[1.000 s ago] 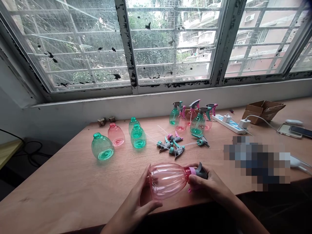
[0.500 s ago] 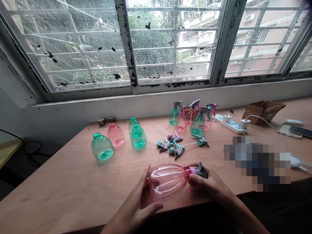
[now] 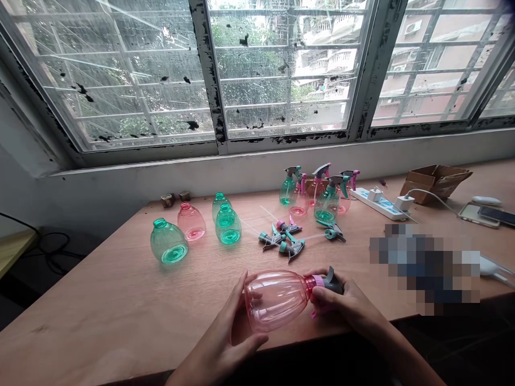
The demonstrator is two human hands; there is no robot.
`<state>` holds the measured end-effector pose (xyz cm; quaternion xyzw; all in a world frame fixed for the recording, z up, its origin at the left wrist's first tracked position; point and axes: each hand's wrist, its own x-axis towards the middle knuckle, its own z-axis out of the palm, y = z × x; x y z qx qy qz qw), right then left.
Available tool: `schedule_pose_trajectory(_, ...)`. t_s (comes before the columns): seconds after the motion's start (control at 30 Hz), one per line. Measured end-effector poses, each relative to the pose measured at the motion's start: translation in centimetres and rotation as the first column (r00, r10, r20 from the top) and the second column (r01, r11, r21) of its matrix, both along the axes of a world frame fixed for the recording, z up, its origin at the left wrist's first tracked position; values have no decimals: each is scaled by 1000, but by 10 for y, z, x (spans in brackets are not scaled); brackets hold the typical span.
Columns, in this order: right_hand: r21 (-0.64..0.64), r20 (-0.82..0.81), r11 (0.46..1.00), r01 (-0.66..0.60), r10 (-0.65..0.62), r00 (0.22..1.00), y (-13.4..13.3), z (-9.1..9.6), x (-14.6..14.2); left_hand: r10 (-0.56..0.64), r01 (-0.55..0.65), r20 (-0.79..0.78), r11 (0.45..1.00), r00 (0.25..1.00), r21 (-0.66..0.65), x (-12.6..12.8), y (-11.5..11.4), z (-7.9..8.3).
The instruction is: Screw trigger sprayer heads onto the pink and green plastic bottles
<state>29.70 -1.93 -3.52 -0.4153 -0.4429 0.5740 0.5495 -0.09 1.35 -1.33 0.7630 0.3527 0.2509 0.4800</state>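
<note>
From here I see a ribbed, clear pink plastic bottle (image 3: 277, 303) on its side above the near edge of the brown wooden desk (image 3: 120, 305), neck to the right. The right hand (image 3: 341, 303) is wrapped around its grey-and-pink trigger head (image 3: 332, 285); the left hand (image 3: 229, 329) curves around the base, thumb spread clear, and I can't tell whether it grips. Beyond lie four loose grey trigger heads (image 3: 293, 247) with teal or pink parts; three clear green bottles (image 3: 169, 244) stand uncapped further left.
</note>
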Motion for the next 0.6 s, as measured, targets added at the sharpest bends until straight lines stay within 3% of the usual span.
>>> schedule_pose_trajectory(0.17,8,20,1000,-12,12,1000,0,-1,0,-2,1,46,1000,999,25,-1,4,-9)
schedule_pose_trajectory(0.43,-1,-9,1000,5,-5,1000,0,4,-2,71,-71,-20,997,997,-13,-2,-1,0)
schedule_pose_trajectory(0.6,-2,14,1000,-3,3,1000,0,3,-1,48,-48,14,999,999,-7,1,1,-1)
